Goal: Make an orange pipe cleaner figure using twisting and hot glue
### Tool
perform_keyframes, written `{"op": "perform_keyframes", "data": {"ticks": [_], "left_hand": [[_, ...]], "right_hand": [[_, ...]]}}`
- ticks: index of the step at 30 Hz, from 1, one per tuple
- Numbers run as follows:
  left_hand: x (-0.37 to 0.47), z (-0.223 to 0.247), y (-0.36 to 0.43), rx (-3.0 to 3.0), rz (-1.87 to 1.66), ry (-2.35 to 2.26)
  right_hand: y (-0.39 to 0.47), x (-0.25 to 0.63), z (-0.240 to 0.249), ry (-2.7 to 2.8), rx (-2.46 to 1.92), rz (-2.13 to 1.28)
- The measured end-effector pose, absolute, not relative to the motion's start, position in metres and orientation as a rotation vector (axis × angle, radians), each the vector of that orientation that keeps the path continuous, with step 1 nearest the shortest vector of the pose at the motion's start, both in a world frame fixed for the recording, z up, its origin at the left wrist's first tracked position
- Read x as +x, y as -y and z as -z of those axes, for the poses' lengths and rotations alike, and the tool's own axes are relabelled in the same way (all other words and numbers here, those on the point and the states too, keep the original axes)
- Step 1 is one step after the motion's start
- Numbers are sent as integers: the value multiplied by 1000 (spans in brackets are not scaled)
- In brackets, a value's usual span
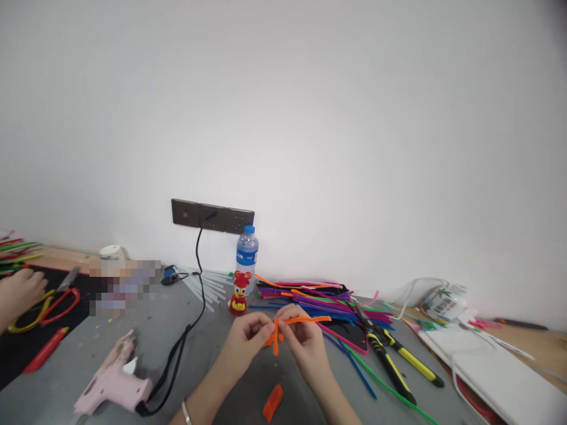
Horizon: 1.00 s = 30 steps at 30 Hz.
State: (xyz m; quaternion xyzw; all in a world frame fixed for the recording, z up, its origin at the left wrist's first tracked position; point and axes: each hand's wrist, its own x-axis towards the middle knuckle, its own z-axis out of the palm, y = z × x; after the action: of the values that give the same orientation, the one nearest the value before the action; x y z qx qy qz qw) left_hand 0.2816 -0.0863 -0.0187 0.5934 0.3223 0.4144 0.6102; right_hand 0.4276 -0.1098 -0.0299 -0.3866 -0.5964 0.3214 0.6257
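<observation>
Centrally, the left hand (pixel 245 341) is pinching an orange pipe cleaner (pixel 312 319) between thumb and fingertips, and the right hand (pixel 306 341) is pinching it just beside. One strand is extending rightward past the right fingers; a short end is hanging between the hands. Below, an orange piece (pixel 273 403) is lying on the grey table (pixel 177 313) between the forearms.

Beyond the hands, a red figurine (pixel 240 298) is standing before a clear, blue-capped bottle (pixel 247 251); the bottle is standing upright, its fill level not readable. To its right, a pipe-cleaner bundle (pixel 305 297) is lying beside yellow-and-black shears (pixel 390 348). Farther right, a labelled clear packet (pixel 445 303) is resting near the wall, contents indistinct.

On the left, a pink glue gun (pixel 115 383) is lying on its side. Near the wall, a white round container (pixel 111 252) is sitting, interior hidden. Far left, another person's hand (pixel 20 294) is showing near scissors (pixel 56 306).
</observation>
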Motion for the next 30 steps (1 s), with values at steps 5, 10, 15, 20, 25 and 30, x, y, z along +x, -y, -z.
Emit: {"op": "perform_keyframes", "data": {"ticks": [5, 10, 15, 20, 25, 30], "left_hand": [[282, 23, 86, 1342, -896, -720], [279, 26, 84, 1439, -869, -699], [277, 24, 84, 1572, -896, -741], [277, 23, 86, 1605, -876, -751], [277, 25, 85, 1594, -847, -727], [278, 24, 89, 1652, -898, -770]], "right_hand": [[110, 428, 29, 1407, -854, -741], [108, 432, 29, 1473, -879, -751], [107, 438, 22, 1533, -941, -698], [109, 444, 17, 1593, -947, -663], [112, 445, 12, 1647, -961, -619], [113, 441, 15, 1663, -970, -496]]}}
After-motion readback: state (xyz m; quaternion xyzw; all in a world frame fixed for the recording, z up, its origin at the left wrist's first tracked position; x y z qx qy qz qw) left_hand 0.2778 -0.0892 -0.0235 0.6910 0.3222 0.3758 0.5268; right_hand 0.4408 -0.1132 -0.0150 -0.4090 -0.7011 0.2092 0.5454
